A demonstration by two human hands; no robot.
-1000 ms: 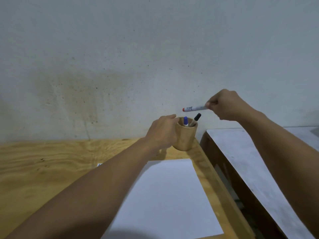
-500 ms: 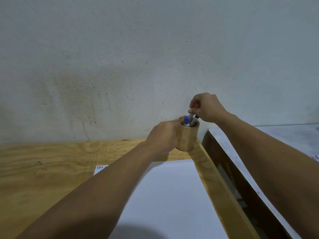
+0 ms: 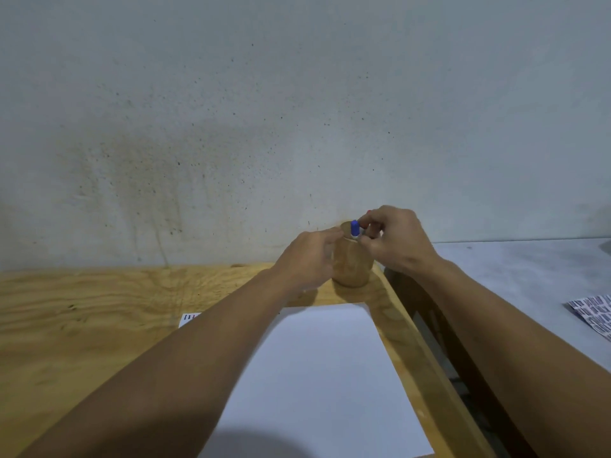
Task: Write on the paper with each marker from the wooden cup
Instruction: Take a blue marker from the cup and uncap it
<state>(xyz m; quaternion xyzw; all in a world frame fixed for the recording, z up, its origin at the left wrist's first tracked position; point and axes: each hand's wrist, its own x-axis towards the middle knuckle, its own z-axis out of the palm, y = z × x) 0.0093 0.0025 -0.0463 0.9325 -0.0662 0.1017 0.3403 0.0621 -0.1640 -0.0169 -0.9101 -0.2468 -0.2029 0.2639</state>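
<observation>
The wooden cup [image 3: 352,264] stands at the back right corner of the plywood table [image 3: 82,325], and my left hand [image 3: 307,259] is wrapped around its left side. A blue-capped marker [image 3: 354,228] sticks up out of the cup. My right hand [image 3: 395,239] sits at the cup's mouth with fingers pinched together. A red marker tip [image 3: 368,212] shows just above the index finger. The black marker is hidden behind the hand. The white paper [image 3: 324,375] lies in front of the cup, blank where it shows.
A small printed card [image 3: 189,319] lies left of the paper, partly under my left forearm. To the right, across a dark gap, is a grey tabletop [image 3: 512,276] with a printed sheet [image 3: 591,315]. A stained wall rises right behind the cup.
My right hand brought the red marker from mid-air down into the cup and has sunk to the rim. My left hand stayed on the cup.
</observation>
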